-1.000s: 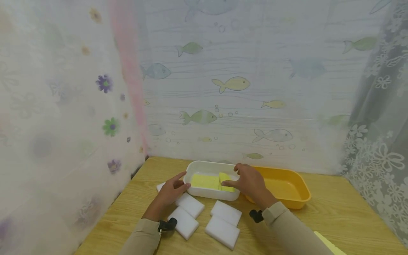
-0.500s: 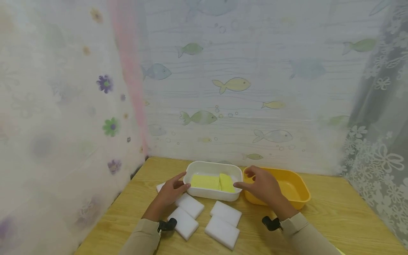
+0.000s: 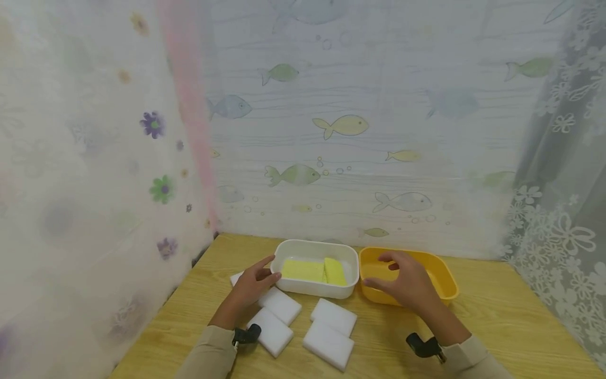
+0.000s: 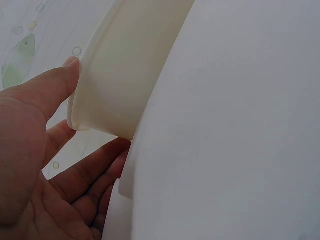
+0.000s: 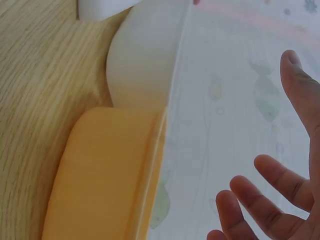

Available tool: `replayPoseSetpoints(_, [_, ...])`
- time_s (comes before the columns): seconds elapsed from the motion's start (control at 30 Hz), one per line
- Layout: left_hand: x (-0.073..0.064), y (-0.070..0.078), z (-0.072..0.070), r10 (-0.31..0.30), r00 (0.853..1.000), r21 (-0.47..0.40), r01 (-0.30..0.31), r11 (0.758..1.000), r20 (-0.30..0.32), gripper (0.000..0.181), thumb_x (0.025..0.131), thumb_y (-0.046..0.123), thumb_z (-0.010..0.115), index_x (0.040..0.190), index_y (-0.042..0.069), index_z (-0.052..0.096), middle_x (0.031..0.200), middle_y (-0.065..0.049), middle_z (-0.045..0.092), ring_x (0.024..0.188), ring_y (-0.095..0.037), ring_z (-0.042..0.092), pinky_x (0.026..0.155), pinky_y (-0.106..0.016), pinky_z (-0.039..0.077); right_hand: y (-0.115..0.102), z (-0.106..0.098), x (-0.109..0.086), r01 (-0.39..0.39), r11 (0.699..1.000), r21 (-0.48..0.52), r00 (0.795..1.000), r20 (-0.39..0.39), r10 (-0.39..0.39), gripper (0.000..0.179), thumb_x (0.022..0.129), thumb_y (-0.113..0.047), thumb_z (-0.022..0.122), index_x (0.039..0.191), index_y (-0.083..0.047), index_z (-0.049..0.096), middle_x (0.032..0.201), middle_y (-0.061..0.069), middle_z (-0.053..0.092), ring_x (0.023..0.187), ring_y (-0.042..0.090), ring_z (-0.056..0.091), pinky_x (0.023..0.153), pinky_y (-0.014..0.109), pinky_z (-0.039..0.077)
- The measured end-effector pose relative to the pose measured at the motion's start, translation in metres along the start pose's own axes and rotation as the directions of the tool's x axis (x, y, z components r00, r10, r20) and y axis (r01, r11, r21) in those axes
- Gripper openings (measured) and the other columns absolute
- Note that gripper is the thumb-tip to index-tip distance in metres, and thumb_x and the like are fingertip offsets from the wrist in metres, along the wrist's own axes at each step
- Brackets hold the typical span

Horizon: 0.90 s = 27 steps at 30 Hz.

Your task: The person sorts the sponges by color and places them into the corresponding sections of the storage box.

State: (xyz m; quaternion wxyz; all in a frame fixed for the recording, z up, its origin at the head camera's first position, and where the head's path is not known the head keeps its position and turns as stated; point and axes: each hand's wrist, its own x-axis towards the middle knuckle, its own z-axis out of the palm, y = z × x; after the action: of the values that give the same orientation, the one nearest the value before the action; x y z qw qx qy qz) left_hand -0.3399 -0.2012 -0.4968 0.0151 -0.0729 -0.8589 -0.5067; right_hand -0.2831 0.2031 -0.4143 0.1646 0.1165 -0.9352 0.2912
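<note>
A white plastic tub point(image 3: 314, 290) stands on the table, with yellow sponges point(image 3: 303, 270) lying inside, one of them tilted at the right end. My left hand point(image 3: 253, 287) holds the tub's left end, thumb at the front corner and index finger further back along the rim. The left wrist view shows the thumb and index fingertip at the rim of the tub point(image 4: 117, 70), the other fingers bent below. Over the orange tub point(image 3: 440, 273) hovers my right hand point(image 3: 409, 279), thumb and fingers spread apart with nothing between them. In the right wrist view the fingers point(image 5: 272, 215) are loosely bent.
Several white sponge blocks point(image 3: 329, 345) lie on the wooden table point(image 3: 388, 342) in front of the white tub, some overlapping. The two tubs stand side by side. Behind the table hangs a fish-patterned curtain point(image 3: 341, 173).
My right hand has drawn away from the yellow sponge in the white tub, moving right over the orange tub. The left hand keeps its place at the white tub.
</note>
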Motion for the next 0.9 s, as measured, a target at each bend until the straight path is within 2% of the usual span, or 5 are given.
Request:
replayPoseSetpoints(0.3, [-0.001, 0.002, 0.002, 0.014, 1.000, -0.023, -0.013, 1.000, 0.018, 0.069, 0.099, 0.044, 0.070, 0.159, 0.026, 0.042, 0.132, -0.008, 0.070, 0.120, -0.023, 0.066, 0.097, -0.046, 0.055, 0.005, -0.013, -0.016, 0.008, 0.999, 0.046, 1.000, -0.019, -0.007, 0.074, 0.077, -0.065, 0.083, 0.128, -0.014, 0.067, 0.128, 0.007, 0.070, 0.110, 0.034, 0.069, 0.086, 0.050, 0.058])
replayPoseSetpoints(0.53, [-0.002, 0.006, 0.002, 0.011, 1.000, -0.015, -0.011, 1.000, 0.013, 0.069, 0.098, 0.045, 0.071, 0.159, 0.027, 0.043, 0.131, -0.007, 0.070, 0.118, -0.021, 0.066, 0.097, -0.046, 0.054, 0.018, -0.028, -0.033, -0.041, 0.998, 0.038, 0.999, -0.005, 0.041, 0.071, 0.079, -0.062, 0.083, 0.130, -0.016, 0.065, 0.131, 0.008, 0.068, 0.113, 0.036, 0.067, 0.085, 0.052, 0.058])
replayPoseSetpoints(0.63, [-0.002, 0.005, 0.002, 0.011, 1.000, -0.014, -0.011, 1.000, 0.011, 0.069, 0.098, 0.045, 0.071, 0.159, 0.027, 0.043, 0.131, -0.008, 0.070, 0.118, -0.022, 0.067, 0.097, -0.046, 0.054, 0.025, -0.036, -0.042, -0.036, 0.999, 0.040, 0.999, -0.006, 0.036, 0.071, 0.080, -0.061, 0.083, 0.130, -0.014, 0.065, 0.130, 0.009, 0.069, 0.112, 0.034, 0.068, 0.088, 0.053, 0.057])
replayPoseSetpoints(0.77, [-0.002, 0.003, 0.002, 0.004, 1.000, -0.011, -0.004, 1.000, 0.008, 0.068, 0.098, 0.044, 0.071, 0.158, 0.028, 0.044, 0.131, -0.009, 0.070, 0.117, -0.022, 0.067, 0.096, -0.046, 0.055, 0.039, -0.045, -0.055, -0.041, 0.998, 0.045, 0.999, 0.030, 0.040, 0.068, 0.083, -0.056, 0.082, 0.132, -0.013, 0.064, 0.128, 0.008, 0.069, 0.111, 0.031, 0.069, 0.091, 0.050, 0.057])
replayPoseSetpoints(0.9, [-0.001, 0.000, 0.001, -0.007, 1.000, -0.008, 0.007, 1.000, 0.006, 0.069, 0.097, 0.047, 0.072, 0.158, 0.030, 0.044, 0.131, -0.007, 0.071, 0.116, -0.021, 0.067, 0.096, -0.044, 0.055, 0.058, -0.055, -0.068, -0.103, 0.993, 0.062, 0.989, 0.109, 0.096, 0.066, 0.085, -0.052, 0.082, 0.136, -0.014, 0.062, 0.131, 0.008, 0.068, 0.112, 0.029, 0.069, 0.086, 0.042, 0.059])
